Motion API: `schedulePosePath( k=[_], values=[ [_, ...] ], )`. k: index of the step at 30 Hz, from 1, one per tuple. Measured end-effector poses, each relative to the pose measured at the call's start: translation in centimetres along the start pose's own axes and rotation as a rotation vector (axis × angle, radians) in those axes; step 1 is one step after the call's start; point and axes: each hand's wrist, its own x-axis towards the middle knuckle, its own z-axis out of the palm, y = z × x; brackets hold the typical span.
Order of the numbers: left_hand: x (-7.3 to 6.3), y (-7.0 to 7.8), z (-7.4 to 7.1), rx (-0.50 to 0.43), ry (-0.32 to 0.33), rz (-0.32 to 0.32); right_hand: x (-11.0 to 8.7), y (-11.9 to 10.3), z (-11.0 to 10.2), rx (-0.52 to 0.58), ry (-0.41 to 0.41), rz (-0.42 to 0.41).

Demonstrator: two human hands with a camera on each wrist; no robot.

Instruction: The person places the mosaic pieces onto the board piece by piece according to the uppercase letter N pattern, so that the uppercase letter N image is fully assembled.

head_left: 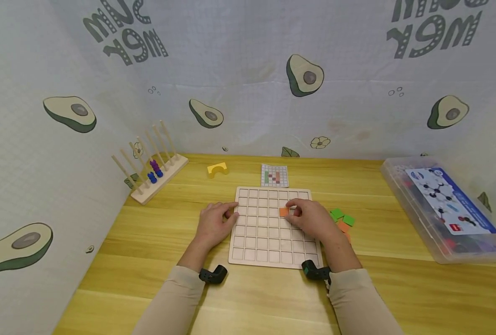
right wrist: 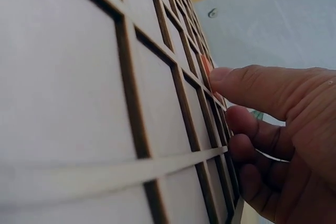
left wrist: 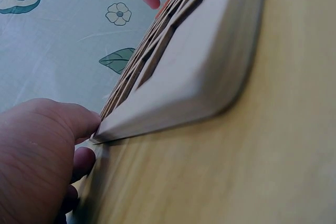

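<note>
A wooden grid board [head_left: 250, 256] with square cells lies flat on the table. The left hand [head_left: 215, 224] touches its left edge with the index finger and thumb; the left wrist view shows the thumb against the rim [left wrist: 157, 111]. Over the right half of the board, the right hand [head_left: 312, 217] pinches a small orange square tile [head_left: 284, 212] between thumb and index finger, at one of the cells. Thumb and orange tile [right wrist: 205, 65] also meet in the right wrist view, where the other fingers are curled. Whether the tile sits fully in its cell cannot be told.
Green tiles [head_left: 348, 220] and orange tiles [head_left: 343, 226] lie right of the board. Behind it is a pattern card [head_left: 274, 176]. A yellow arch block [head_left: 217, 169], a peg stand [head_left: 160, 179] with beads, and a clear plastic box [head_left: 436, 237] stand around. Printed cloth [head_left: 248, 116] hangs behind.
</note>
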Motion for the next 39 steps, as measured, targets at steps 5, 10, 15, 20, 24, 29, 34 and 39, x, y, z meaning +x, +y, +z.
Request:
schedulePosePath(
  k=[5, 10, 15, 20, 24, 29, 34, 39],
  values=[
    [-0.1, 0.0, 0.0, -0.001, -0.001, 0.003, -0.6, 0.0, -0.7, 0.048, 0.000, 0.003],
    [-0.1, 0.0, -0.1, 0.002, -0.001, 0.006, -1.3, 0.4, -2.0, 0.045, 0.012, 0.018],
    [0.0, -0.2, 0.0, 0.002, -0.002, 0.006, -2.6, 1.2, -3.7, 0.014, 0.009, 0.073],
    [0.0, -0.2, 0.1, 0.001, 0.004, 0.011, -4.2, 2.5, -4.9, -0.018, 0.009, 0.121],
    [-0.1, 0.0, 0.0, 0.000, 0.004, 0.012, -5.4, 3.7, -5.4, -0.038, 0.009, 0.134],
    [0.0, 0.0, -0.2, -0.004, -0.002, 0.007, -6.4, 5.3, -5.9, -0.031, -0.005, 0.164],
    [0.0, 0.0, -0.2, -0.003, 0.004, 0.013, -6.9, 7.0, -6.1, -0.033, 0.009, 0.170],
    [-0.1, 0.0, -0.1, -0.007, 0.006, 0.012, -7.3, 8.2, -6.3, -0.063, 0.022, 0.163]
  ],
)
